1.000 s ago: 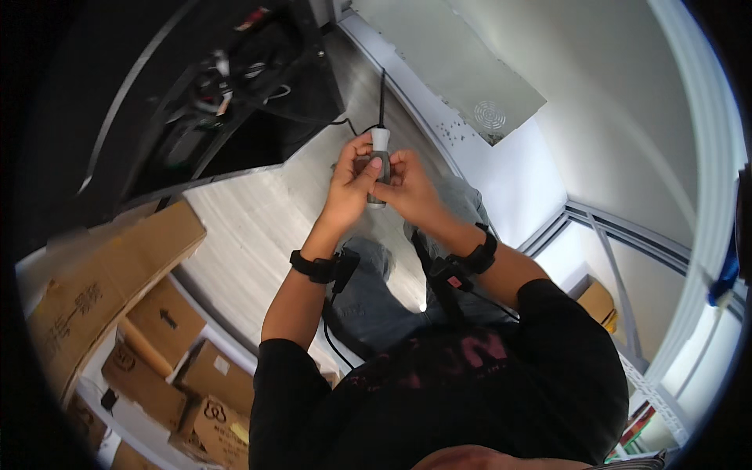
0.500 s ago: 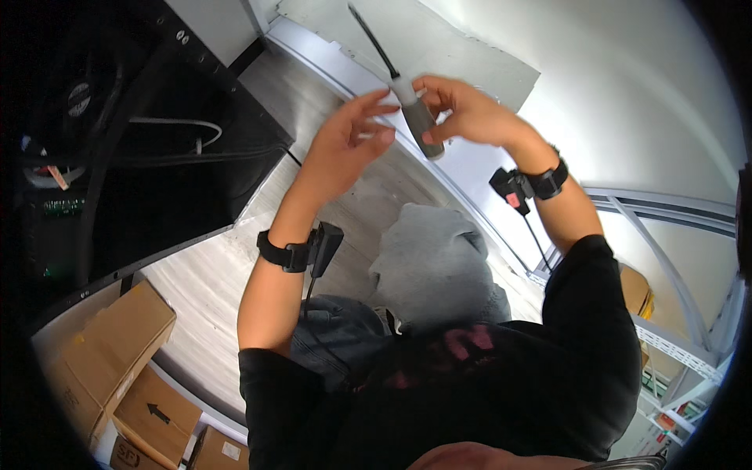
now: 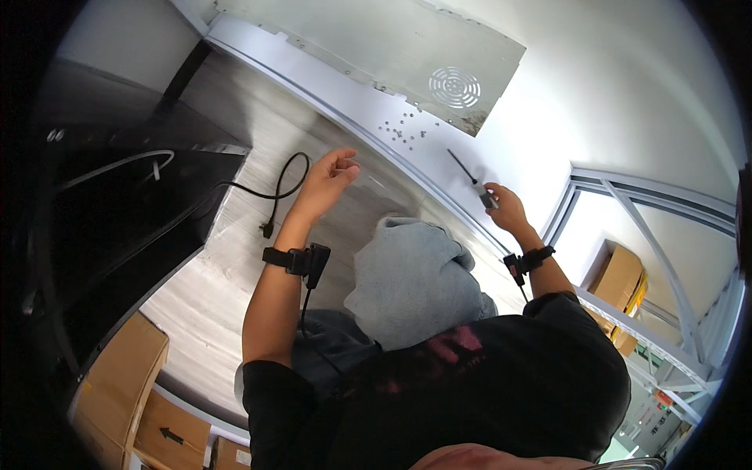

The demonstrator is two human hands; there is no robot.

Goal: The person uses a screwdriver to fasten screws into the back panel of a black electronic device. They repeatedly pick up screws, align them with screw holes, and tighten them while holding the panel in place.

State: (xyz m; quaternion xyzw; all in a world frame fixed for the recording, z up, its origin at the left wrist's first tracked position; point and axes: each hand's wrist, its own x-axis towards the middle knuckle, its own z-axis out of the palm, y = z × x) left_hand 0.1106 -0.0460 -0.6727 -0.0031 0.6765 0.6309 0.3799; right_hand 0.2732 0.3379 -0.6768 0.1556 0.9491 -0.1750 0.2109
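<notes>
My right hand (image 3: 507,207) grips a screwdriver (image 3: 464,167) by its grey handle, over the white ledge (image 3: 462,153). The dark shaft points up and to the left. My left hand (image 3: 327,186) is raised above the floor with loosely bent fingers apart and nothing in them. Small screws (image 3: 403,131), several of them, lie scattered on the ledge beyond my hands. Just past them rests a flat grey metal panel (image 3: 376,43) with a round slotted vent.
A black cable (image 3: 270,193) with a plug lies on the floor left of my left hand. The dark open cabinet (image 3: 117,211) fills the left side. Cardboard boxes (image 3: 117,376) stand at lower left. On the right is a metal frame (image 3: 654,251) with another box (image 3: 615,282).
My right hand has carried the screwdriver down and to the right, away from my left hand. My left hand sits slightly lower. The view has shifted, bringing the screws and the panel's vent into sight.
</notes>
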